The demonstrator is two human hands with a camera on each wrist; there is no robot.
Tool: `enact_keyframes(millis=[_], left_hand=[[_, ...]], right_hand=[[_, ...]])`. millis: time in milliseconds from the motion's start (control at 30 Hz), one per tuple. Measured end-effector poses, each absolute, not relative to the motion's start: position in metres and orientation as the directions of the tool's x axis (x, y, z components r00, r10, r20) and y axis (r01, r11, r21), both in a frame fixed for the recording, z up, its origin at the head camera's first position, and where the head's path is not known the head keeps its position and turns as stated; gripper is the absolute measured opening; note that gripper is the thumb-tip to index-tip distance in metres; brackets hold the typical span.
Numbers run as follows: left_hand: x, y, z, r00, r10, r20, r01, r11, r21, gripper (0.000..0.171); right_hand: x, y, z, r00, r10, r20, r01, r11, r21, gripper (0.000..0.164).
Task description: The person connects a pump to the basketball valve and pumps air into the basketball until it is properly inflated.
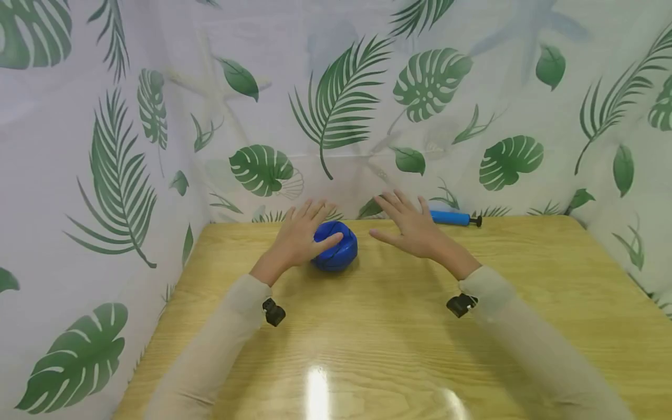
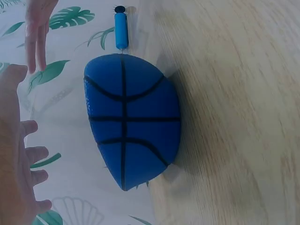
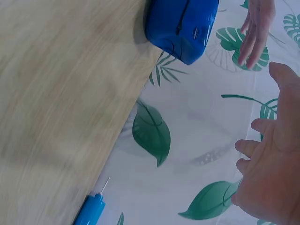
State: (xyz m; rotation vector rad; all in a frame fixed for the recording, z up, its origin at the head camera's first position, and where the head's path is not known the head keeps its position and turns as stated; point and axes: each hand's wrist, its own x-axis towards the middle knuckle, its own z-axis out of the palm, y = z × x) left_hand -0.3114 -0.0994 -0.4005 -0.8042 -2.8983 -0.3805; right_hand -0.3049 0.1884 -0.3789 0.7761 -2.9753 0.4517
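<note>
A blue basketball (image 1: 338,255) with black lines sits on the wooden table, its shape dented and angular, as if low on air. Over its left side hovers my left hand (image 1: 303,234), fingers spread, the thumb crossing in front of the ball in the head view. To the right of the ball my right hand (image 1: 412,229) is held above the table with fingers spread, holding nothing. Behind the right hand lies a blue hand pump (image 1: 450,217) with a black handle; a thin needle on the pump (image 3: 93,206) shows in the right wrist view.
The wooden table (image 1: 367,332) runs back to a white curtain (image 1: 273,111) printed with green leaves, which also hangs along the left side. The pump lies at the table's back edge. A small black camera is strapped at each wrist.
</note>
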Motion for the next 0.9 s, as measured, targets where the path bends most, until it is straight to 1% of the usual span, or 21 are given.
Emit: enact_keyframes(millis=[167, 267, 433, 600, 767, 900], left_hand=[[-0.315, -0.105, -0.407, -0.862, 0.472, 0.185, 0.506, 0.826, 0.249, 0.077], [-0.315, -0.108, -0.411, -0.860, 0.474, 0.190, 0.510, 0.821, 0.258, 0.078], [-0.312, -0.103, -0.419, -0.834, 0.508, 0.216, 0.552, 0.785, 0.281, 0.080], [-0.309, -0.092, -0.429, -0.810, 0.546, 0.215, 0.586, 0.767, 0.262, 0.082], [-0.306, -0.084, -0.437, -0.821, 0.533, 0.207, 0.571, 0.775, 0.270, 0.081], [-0.303, -0.079, -0.444, -0.832, 0.515, 0.203, 0.554, 0.772, 0.312, 0.078]], right_hand=[[-0.313, 0.203, -0.370, -0.885, -0.444, 0.140, -0.466, 0.845, -0.265, 0.083], [-0.322, 0.213, -0.368, -0.888, -0.432, 0.159, -0.459, 0.856, -0.237, 0.080], [-0.337, 0.240, -0.371, -0.900, -0.395, 0.185, -0.429, 0.878, -0.211, 0.076], [-0.349, 0.271, -0.381, -0.929, -0.332, 0.165, -0.363, 0.904, -0.225, 0.070], [-0.361, 0.296, -0.396, -0.947, -0.286, 0.145, -0.313, 0.922, -0.227, 0.064], [-0.369, 0.314, -0.411, -0.959, -0.270, 0.081, -0.282, 0.934, -0.220, 0.062]])
